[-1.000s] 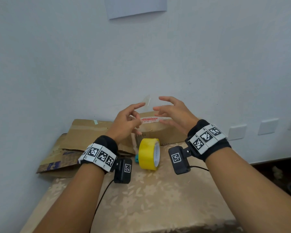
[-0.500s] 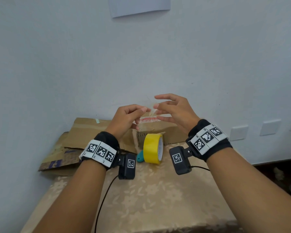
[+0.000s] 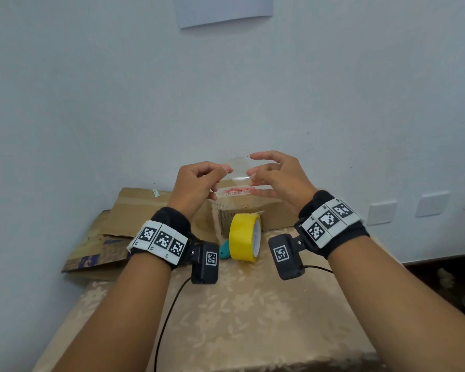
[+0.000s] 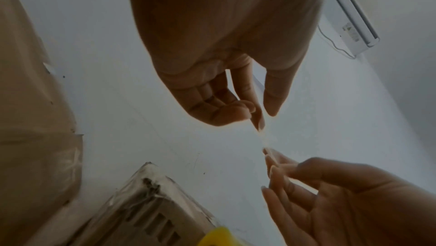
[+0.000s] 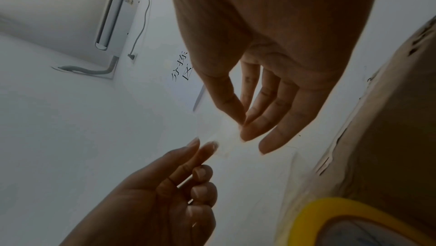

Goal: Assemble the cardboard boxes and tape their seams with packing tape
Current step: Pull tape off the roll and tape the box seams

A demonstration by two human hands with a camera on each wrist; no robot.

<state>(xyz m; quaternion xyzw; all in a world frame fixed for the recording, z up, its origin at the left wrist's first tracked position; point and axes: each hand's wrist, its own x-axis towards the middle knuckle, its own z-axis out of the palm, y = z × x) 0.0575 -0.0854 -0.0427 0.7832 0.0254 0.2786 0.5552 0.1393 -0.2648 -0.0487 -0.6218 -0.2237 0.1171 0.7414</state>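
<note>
- Up above the bench [image 3: 253, 318], left hand [image 3: 196, 183] and right hand [image 3: 279, 178] raised close together, fingertips nearly meeting.
- Between them, clear tape strip [image 3: 239, 167] pinched at each end: left thumb and forefinger on one edge, right thumb and fingers on the other.
- Directly below at 6 o'clock, yellow tape roll [image 3: 243, 238] standing on edge on the bench, small teal object [image 3: 225, 249] just beside it at 9 o'clock.
- Behind the roll at 12 o'clock, cardboard box [image 3: 253, 210] against the wall; flattened cardboard [image 3: 113, 229] at 9 o'clock.
</note>
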